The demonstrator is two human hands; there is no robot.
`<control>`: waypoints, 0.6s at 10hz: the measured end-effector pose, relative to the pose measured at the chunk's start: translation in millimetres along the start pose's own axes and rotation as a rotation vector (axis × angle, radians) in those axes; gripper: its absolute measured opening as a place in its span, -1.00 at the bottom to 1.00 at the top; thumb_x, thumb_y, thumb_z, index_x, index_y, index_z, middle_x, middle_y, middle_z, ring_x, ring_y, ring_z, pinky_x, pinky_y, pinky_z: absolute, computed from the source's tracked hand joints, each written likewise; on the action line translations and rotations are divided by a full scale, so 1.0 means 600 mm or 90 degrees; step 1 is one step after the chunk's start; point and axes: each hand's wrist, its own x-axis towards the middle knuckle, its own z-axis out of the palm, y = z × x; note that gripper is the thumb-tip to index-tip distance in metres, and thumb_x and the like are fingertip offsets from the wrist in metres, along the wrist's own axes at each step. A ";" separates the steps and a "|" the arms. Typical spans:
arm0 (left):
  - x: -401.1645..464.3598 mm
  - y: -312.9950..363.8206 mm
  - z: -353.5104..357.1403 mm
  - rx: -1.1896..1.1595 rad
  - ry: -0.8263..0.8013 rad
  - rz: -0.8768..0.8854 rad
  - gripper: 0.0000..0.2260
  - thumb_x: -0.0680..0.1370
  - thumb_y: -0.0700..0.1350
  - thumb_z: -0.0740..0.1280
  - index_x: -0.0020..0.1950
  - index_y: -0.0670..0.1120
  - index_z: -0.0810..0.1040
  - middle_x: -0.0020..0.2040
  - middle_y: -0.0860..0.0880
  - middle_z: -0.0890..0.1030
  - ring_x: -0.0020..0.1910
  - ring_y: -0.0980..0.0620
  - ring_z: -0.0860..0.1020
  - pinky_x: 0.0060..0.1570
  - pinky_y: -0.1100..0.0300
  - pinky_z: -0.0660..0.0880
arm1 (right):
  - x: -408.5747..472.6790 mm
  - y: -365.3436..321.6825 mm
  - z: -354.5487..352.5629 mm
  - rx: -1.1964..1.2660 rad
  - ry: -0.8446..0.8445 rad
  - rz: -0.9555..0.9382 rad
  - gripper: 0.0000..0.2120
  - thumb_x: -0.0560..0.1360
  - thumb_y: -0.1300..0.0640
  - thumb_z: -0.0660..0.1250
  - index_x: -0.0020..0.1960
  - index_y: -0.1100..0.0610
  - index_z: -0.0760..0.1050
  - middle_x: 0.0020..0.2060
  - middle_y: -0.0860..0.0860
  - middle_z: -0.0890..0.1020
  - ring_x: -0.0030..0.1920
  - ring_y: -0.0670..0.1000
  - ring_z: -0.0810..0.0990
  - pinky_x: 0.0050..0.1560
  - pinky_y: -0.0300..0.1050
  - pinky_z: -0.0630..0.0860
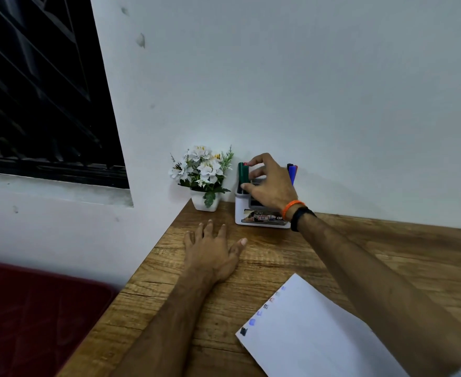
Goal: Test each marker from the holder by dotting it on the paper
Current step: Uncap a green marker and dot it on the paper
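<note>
Several dots are already seen on the paper [319,330]; a green marker [243,172] in the holder [241,210] is pinched by the right hand [267,180], while the left hand [213,248] is laid flat, fingers spread, nearby.

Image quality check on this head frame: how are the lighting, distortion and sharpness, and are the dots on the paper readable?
Head view: dim, bluish indoor light; wide-angle bending tilts the window; soft throughout, and the holder label is unreadable; the right hand hides the middle markers; dots along the paper edge are visible but smeary.
</note>
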 end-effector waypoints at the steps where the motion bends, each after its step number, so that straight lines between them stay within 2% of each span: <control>1: 0.000 0.000 0.000 0.004 0.000 -0.001 -0.32 0.54 0.38 -0.13 0.55 0.03 0.15 0.58 -0.12 0.08 0.56 -0.12 -0.01 0.48 -0.20 -0.07 | -0.004 0.006 0.005 0.009 -0.003 0.037 -0.59 0.38 0.17 0.55 0.18 0.09 0.51 -0.11 -0.11 0.62 -0.08 -0.13 0.60 -0.20 -0.51 0.42; 2: 0.000 0.000 0.000 0.002 0.000 -0.001 -0.32 0.54 0.38 -0.13 0.55 0.03 0.15 0.58 -0.12 0.08 0.56 -0.12 -0.01 0.48 -0.20 -0.07 | -0.003 0.010 0.011 0.004 -0.020 0.072 -0.68 0.38 0.13 0.57 0.10 0.12 0.60 -0.19 -0.10 0.64 -0.16 -0.18 0.59 -0.04 -0.36 0.55; 3: -0.001 0.001 -0.002 0.004 0.002 -0.001 -0.32 0.55 0.37 -0.12 0.55 0.03 0.15 0.58 -0.12 0.08 0.56 -0.13 -0.01 0.48 -0.20 -0.06 | -0.002 0.008 0.013 0.007 -0.001 0.083 -0.72 0.38 0.12 0.56 0.05 0.11 0.60 -0.21 -0.07 0.66 -0.17 -0.14 0.62 0.01 -0.21 0.60; 4: -0.001 0.001 -0.002 0.001 0.001 -0.002 -0.32 0.55 0.38 -0.12 0.55 0.03 0.14 0.58 -0.12 0.08 0.56 -0.12 -0.01 0.48 -0.19 -0.07 | 0.004 -0.007 -0.001 0.041 0.083 0.042 -0.73 0.39 0.09 0.56 0.05 0.09 0.60 -0.17 -0.08 0.66 -0.15 -0.12 0.64 -0.04 -0.20 0.62; 5: -0.001 0.001 -0.001 -0.005 0.000 -0.004 -0.31 0.54 0.38 -0.12 0.56 0.03 0.14 0.58 -0.12 0.08 0.56 -0.12 -0.01 0.48 -0.20 -0.07 | 0.001 -0.033 -0.025 0.109 0.167 -0.003 -0.77 0.40 0.06 0.55 0.01 0.04 0.60 -0.19 -0.13 0.67 -0.21 -0.17 0.63 -0.14 -0.29 0.59; 6: -0.003 0.001 -0.005 -0.022 -0.006 -0.011 -0.32 0.55 0.37 -0.09 0.55 0.02 0.15 0.58 -0.12 0.10 0.56 -0.12 0.02 0.48 -0.20 -0.05 | -0.020 -0.051 -0.045 0.156 0.183 -0.059 -0.79 0.41 0.07 0.54 0.00 0.06 0.62 -0.21 -0.14 0.66 -0.19 -0.16 0.64 -0.14 -0.37 0.57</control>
